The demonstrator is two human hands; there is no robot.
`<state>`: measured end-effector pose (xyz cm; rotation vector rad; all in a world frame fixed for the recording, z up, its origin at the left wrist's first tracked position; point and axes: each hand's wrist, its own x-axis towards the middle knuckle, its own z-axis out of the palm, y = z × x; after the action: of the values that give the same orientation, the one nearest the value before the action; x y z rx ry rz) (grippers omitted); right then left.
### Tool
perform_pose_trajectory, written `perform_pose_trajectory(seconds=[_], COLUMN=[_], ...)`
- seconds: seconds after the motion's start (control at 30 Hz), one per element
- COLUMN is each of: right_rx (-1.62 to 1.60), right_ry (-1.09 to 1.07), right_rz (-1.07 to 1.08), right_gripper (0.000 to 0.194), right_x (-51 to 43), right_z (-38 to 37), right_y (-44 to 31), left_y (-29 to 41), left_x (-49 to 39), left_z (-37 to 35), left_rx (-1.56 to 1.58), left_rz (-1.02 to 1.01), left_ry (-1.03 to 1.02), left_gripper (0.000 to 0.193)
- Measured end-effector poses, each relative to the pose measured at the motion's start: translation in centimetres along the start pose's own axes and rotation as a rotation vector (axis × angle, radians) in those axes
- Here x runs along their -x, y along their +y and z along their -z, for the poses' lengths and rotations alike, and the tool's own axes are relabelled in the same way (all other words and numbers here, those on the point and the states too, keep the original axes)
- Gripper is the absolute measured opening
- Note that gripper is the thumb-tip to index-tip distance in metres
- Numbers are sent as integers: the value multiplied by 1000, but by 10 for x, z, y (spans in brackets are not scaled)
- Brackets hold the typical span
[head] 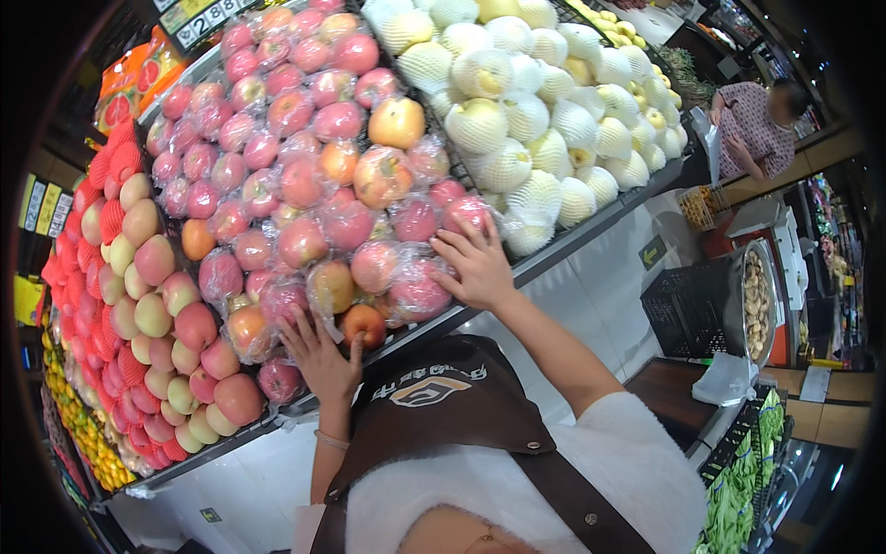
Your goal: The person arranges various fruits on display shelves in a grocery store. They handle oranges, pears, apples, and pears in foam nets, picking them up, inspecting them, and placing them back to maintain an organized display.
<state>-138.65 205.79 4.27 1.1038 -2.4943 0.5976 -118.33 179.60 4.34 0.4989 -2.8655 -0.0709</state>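
Note:
Plastic-wrapped red apples point(302, 241) fill the display bin in front of me, with a few unwrapped ones among them. My left hand point(322, 356) lies palm down at the bin's near edge, its fingers spread against a wrapped apple point(282, 294). An unwrapped orange-red apple point(364, 325) is just right of its thumb. Farther right, my right hand point(476, 266) rests with spread fingers over the apples. Its fingertips touch a wrapped apple point(462, 210), and its thumb is beside another wrapped apple point(419, 294). Neither hand is closed around a fruit. The palms' undersides are hidden.
Pears in white foam nets point(526, 114) fill the right bin. Pale red apples point(155, 260), some in red nets, lie left. The bin's dark edge point(554, 256) runs before me. A person point(754, 131) holding a plastic bag stands far right, beyond a black crate point(682, 308).

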Motion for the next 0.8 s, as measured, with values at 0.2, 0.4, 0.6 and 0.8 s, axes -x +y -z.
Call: perform_pose_trajectory(seconds=[0.2,0.4,0.6,0.8], right_rx=[-50,-129,68,88], right_ry=[71,28,37,-97], right_rz=[8,102,-187,-175], right_gripper=[52,59,88,94], right_x=[2,10,41,66], right_z=[-2,-3,46,51], right_y=[3,13,110,172], left_y=[0,-4,-11,-8], left_x=[-1,2,1,0], left_z=[-3,-15,-24,-23], left_rx=[-51,-37,-42,-55], left_rz=[-53,61,113,124], left_ry=[114,233,261,263], left_gripper=[90,81,82,79])
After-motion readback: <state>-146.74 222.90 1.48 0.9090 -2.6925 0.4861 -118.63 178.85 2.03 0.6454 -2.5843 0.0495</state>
